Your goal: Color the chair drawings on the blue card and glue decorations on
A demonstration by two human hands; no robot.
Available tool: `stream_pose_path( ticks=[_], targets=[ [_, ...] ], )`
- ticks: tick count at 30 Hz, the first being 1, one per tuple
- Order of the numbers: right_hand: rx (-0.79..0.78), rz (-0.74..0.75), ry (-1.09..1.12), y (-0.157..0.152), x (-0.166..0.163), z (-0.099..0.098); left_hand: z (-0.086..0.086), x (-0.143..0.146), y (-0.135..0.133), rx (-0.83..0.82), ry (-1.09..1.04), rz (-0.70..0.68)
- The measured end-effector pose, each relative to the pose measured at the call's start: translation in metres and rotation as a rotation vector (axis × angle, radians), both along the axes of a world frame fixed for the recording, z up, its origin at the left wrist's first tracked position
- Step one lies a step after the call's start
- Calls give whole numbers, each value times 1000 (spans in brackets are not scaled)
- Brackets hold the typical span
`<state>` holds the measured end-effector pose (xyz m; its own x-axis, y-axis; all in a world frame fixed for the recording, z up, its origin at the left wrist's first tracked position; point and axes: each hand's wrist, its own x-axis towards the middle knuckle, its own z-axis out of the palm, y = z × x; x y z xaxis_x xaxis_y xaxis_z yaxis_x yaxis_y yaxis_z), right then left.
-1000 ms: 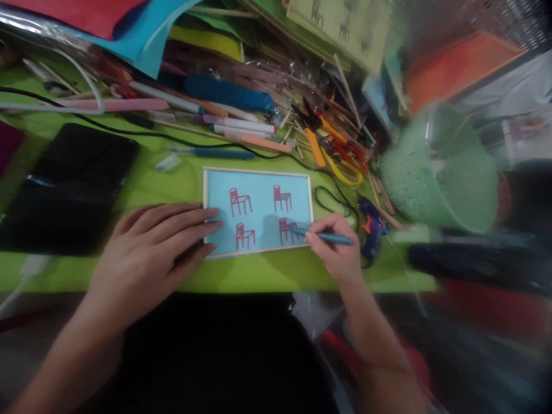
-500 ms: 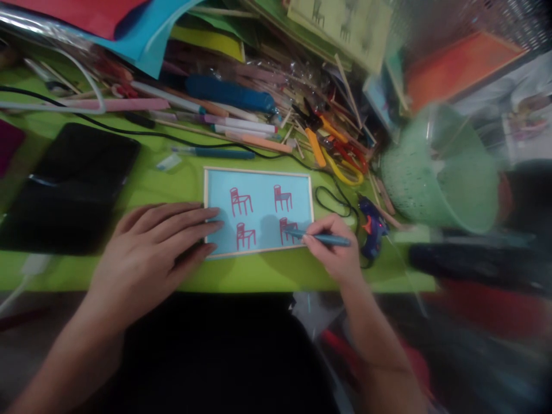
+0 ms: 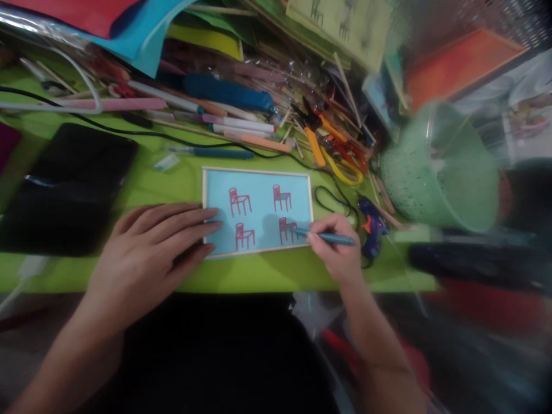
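A light blue card (image 3: pixel 263 198) edged with thin wooden strips lies on the green tabletop, with several chairs drawn on it in dark red. My left hand (image 3: pixel 149 253) lies flat, fingers stretched, its fingertips on the card's left edge. Pinched in my right hand (image 3: pixel 335 247) is a blue-grey pen (image 3: pixel 332 238), its tip over the lower right chair drawing (image 3: pixel 287 229). Whether the tip touches the card I cannot tell. That hand rests at the card's right edge.
Left lies a black tablet-like device (image 3: pixel 69 184). Behind the card are a dark cable (image 3: pixel 172 137), markers (image 3: pixel 244 123) and orange-handled pliers (image 3: pixel 317 146). On the right are a glue gun (image 3: pixel 373 227) and a green translucent basket (image 3: pixel 440 172). A yellow card (image 3: pixel 345 29) stands at the back.
My right hand and the pen have shifted slightly right, the tip moving across the lower right chair. My left hand stays in place on the card.
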<state>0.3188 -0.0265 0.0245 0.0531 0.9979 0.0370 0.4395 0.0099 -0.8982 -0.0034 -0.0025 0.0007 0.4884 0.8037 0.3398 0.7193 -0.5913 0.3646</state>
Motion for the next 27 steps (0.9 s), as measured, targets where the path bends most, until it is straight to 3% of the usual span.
stream_pose_path(
  ticks=[27],
  targets=[
    [0,-46,-22,0,-1,1,0,0,0,17,18,-19]
  ],
)
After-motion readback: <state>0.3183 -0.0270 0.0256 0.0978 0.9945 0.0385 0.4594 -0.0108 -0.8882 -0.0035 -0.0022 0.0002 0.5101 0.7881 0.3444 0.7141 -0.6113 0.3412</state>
